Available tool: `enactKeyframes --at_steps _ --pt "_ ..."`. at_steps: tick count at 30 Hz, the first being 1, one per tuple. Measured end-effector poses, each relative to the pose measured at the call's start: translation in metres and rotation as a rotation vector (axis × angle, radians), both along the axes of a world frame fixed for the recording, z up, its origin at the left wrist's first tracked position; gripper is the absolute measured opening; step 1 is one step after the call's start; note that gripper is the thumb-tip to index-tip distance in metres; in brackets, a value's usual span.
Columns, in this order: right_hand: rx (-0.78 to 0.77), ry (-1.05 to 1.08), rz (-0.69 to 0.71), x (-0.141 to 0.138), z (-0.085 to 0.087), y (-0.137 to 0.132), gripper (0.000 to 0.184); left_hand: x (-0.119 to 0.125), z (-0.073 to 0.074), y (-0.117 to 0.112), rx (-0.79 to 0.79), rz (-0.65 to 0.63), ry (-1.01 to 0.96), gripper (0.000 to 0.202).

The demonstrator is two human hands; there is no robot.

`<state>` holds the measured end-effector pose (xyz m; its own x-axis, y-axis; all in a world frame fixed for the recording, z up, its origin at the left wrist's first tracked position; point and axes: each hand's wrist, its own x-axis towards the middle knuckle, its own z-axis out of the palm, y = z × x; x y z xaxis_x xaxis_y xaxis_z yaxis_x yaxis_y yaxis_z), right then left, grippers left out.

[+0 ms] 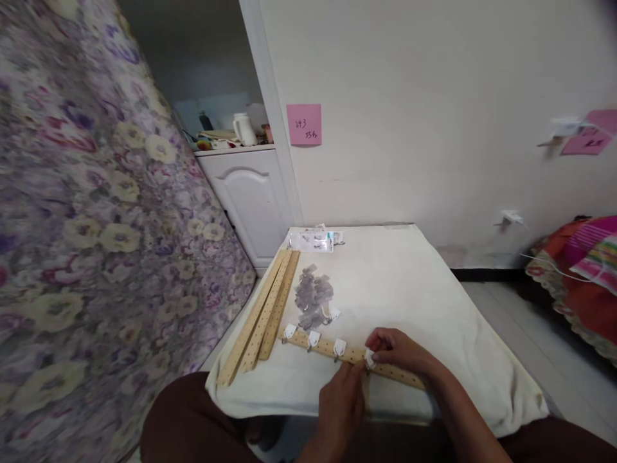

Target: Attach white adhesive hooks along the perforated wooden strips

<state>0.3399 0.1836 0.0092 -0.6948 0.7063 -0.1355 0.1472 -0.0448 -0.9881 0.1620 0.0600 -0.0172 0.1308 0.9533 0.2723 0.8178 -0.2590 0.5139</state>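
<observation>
A perforated wooden strip (354, 355) lies across the near part of a cloth-covered table (424, 289). Three white hooks (313, 339) sit along its left half. My right hand (398, 350) is closed, pinching another white hook (369, 360) against the strip. My left hand (341, 402) is just below the strip, fingers curled up to it beside that hook. What those fingers grip is hidden. A pile of small clear packets with grey hooks (313, 297) lies behind the strip.
Three more perforated wooden strips (263, 318) lie side by side at the table's left edge. A clear plastic packet (313, 240) is at the far edge. A floral mattress (87, 225) stands on the left. White wall behind, pink notes (304, 124) on it. Bedding at the right.
</observation>
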Motion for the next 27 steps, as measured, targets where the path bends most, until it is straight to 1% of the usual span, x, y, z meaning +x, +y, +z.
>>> enactKeyframes --at_steps 3,7,14,17,21,25,27 --pt "0.015 0.01 0.001 0.001 -0.001 0.0 0.017 0.0 -0.001 -0.001 0.03 -0.01 -0.022 0.047" --pt "0.034 -0.006 -0.017 -0.001 -0.004 0.001 0.015 -0.001 -0.001 -0.001 0.031 -0.025 -0.028 0.047" --pt "0.113 -0.064 -0.08 -0.007 -0.004 0.0 0.007 0.0 0.006 -0.002 -0.018 -0.026 0.013 0.051" --pt "0.133 -0.084 -0.107 -0.009 -0.003 -0.001 0.007 0.001 0.009 -0.001 -0.054 -0.022 0.038 0.051" --pt "0.14 -0.09 -0.132 -0.011 -0.004 -0.001 0.007 0.001 0.009 -0.001 -0.07 -0.027 0.046 0.054" --pt "0.137 -0.091 -0.108 -0.008 -0.003 0.0 0.007 0.002 0.009 -0.001 -0.098 -0.019 0.059 0.056" --pt "0.11 -0.075 -0.075 -0.006 -0.001 -0.001 0.01 0.002 0.01 -0.001 -0.119 -0.014 0.069 0.058"
